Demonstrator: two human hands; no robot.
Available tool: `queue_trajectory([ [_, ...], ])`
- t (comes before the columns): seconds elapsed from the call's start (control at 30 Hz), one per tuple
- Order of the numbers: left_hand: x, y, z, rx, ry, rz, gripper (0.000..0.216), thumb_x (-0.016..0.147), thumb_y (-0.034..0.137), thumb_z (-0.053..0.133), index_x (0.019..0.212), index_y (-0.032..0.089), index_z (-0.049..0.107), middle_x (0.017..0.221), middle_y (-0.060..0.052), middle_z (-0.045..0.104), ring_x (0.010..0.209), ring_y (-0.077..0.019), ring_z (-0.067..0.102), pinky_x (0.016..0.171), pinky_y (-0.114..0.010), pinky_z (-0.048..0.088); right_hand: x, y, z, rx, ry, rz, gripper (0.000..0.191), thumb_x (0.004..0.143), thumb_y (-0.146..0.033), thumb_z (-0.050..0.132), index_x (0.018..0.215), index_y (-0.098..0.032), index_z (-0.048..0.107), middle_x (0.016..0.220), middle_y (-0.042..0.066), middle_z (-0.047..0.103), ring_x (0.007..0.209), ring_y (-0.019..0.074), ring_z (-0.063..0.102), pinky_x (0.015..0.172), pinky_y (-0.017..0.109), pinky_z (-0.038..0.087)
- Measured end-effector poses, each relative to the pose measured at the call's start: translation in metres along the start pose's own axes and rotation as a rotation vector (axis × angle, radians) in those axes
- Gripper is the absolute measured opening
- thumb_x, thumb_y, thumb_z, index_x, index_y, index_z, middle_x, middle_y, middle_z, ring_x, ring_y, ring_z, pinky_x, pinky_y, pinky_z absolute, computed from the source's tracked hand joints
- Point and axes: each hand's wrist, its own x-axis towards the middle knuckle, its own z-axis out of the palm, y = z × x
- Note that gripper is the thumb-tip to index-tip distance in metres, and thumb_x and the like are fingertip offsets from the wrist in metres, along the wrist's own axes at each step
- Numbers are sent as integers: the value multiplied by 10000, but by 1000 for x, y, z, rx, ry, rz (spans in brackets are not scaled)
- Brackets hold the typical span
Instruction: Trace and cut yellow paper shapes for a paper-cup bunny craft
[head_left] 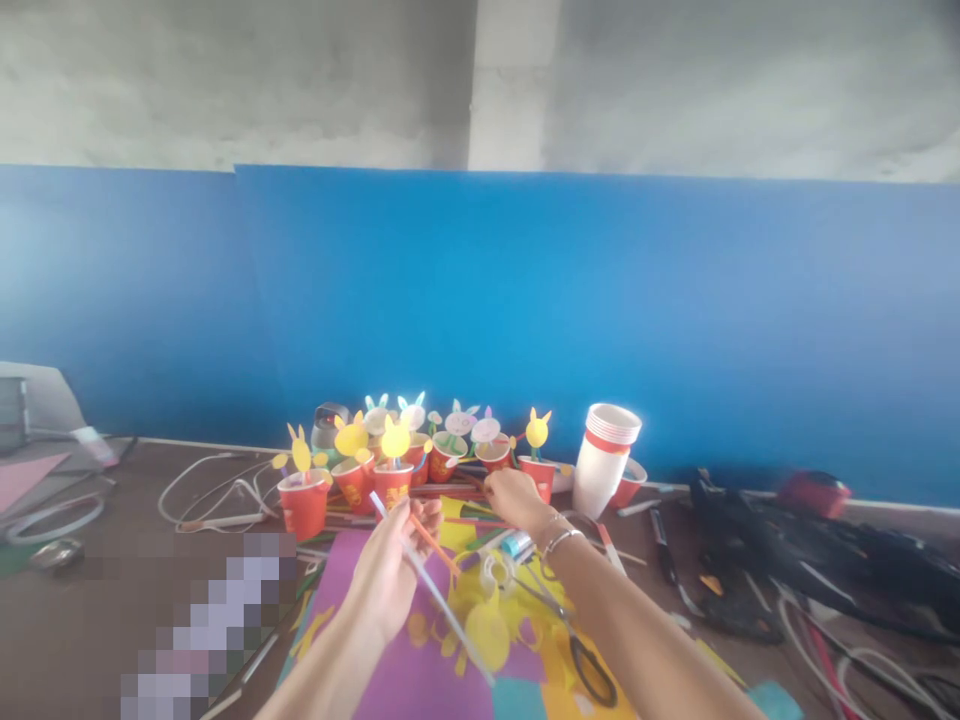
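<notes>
My left hand (390,570) is closed around a white straw (431,590) and an orange straw (433,545), held above purple paper (420,680). A yellow paper shape (487,632) hangs at the white straw's lower end. My right hand (514,497) reaches forward with its fingers curled, close to a red paper cup (538,475) topped by a yellow bunny cutout (536,430); whether it holds anything is unclear. A bracelet sits on that wrist.
A row of red cups (304,503) with paper bunny toppers stands along the blue wall. A stack of white cups (604,458) is to the right. Scissors (585,665) lie on yellow paper. Cables (225,495) lie left; dark tangled items (787,560) lie right.
</notes>
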Motion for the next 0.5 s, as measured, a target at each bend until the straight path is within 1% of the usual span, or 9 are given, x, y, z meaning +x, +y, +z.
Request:
queue_trajectory([
  [0.07, -1, 0, 1, -24, 18, -8, 184, 885, 124, 474, 719, 133, 554, 819, -94, 668, 691, -151, 650, 609, -273, 535, 6, -5, 9, -63, -7, -5, 293, 900, -291, 549, 1163, -162, 545, 1173, 89, 567, 974, 213, 593, 811, 404, 510],
  [0.13, 0, 1, 1, -37, 9, 10, 170, 884, 115, 468, 737, 129, 552, 770, -87, 658, 600, -122, 620, 557, -247, 517, 11, -9, 14, -109, -11, -19, 294, 898, -291, 554, 1159, -156, 548, 1167, 92, 570, 972, 213, 594, 810, 400, 510],
  [0.2, 1, 2, 0, -49, -25, 24, 146, 881, 141, 482, 754, 130, 553, 707, -59, 635, 480, -76, 541, 456, -190, 447, 15, -12, 17, -140, -3, -36, 293, 899, -291, 552, 1160, -159, 546, 1168, 90, 570, 972, 213, 594, 809, 402, 510],
  [0.27, 3, 4, -1, -66, -46, 24, 128, 873, 174, 506, 759, 136, 551, 654, -21, 597, 403, -43, 451, 385, -156, 354, 19, -15, 18, -159, 10, -49, 294, 900, -292, 549, 1164, -163, 544, 1170, 86, 569, 973, 213, 594, 809, 406, 511],
  [0.33, 5, 6, -2, -83, -55, 25, 115, 860, 189, 527, 759, 138, 550, 634, -3, 573, 386, -31, 413, 367, -144, 309, 22, -16, 20, -168, 11, -52, 296, 899, -292, 552, 1164, -162, 544, 1169, 87, 569, 974, 214, 594, 808, 405, 511],
  [0.5, 3, 9, -1, -105, -75, 25, 128, 872, 215, 515, 775, 138, 547, 619, 4, 561, 368, -23, 372, 348, -133, 263, 24, -18, 23, -131, -4, -48, 307, 894, -291, 560, 1164, -146, 543, 1165, 96, 570, 972, 217, 595, 808, 404, 511],
])
